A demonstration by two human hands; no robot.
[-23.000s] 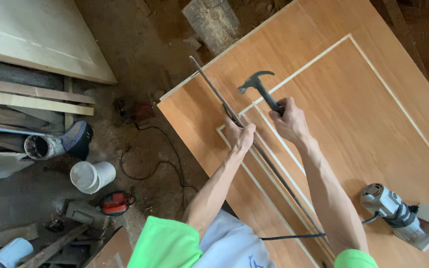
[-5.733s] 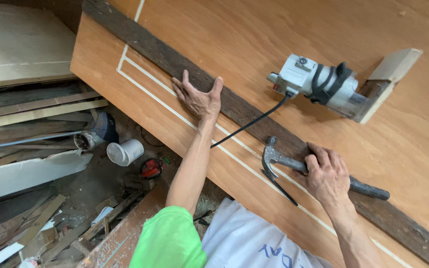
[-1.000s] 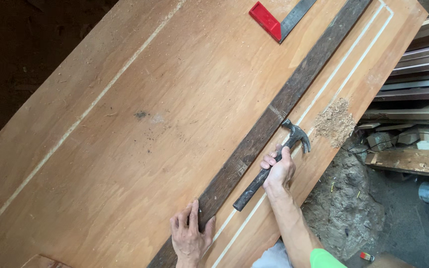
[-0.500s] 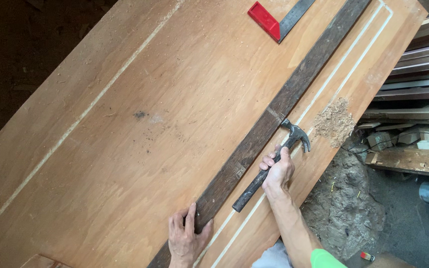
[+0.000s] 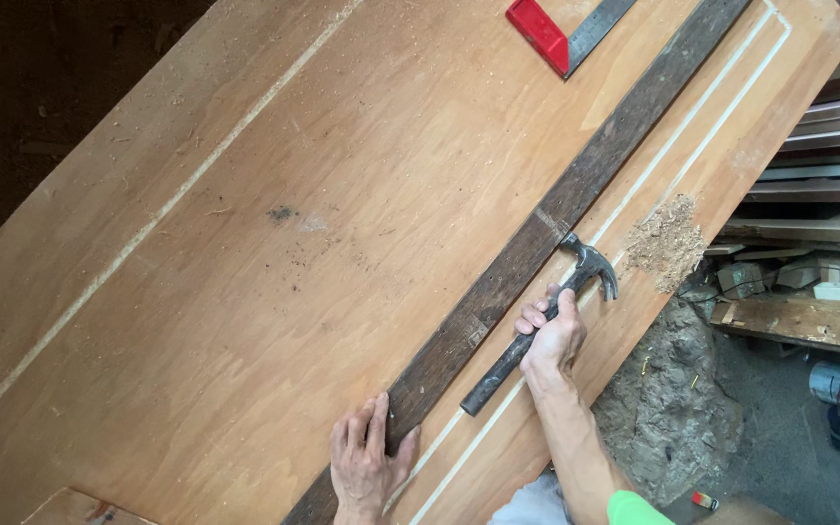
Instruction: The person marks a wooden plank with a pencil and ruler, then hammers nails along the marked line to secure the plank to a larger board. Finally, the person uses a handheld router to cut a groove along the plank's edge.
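Steel claw hammer [image 5: 546, 316] sits in the right hand [image 5: 554, 335], fingers wrapped tight around the handle just below mid-length, head up and away from the grip, almost touching the dark batten [image 5: 537, 253]. That batten runs diagonally across the door panel [image 5: 274, 243], parallel to the handle and just left of the grip. Left hand [image 5: 367, 467] lies flat, fingers spread, pressing the batten's lower end, holding nothing.
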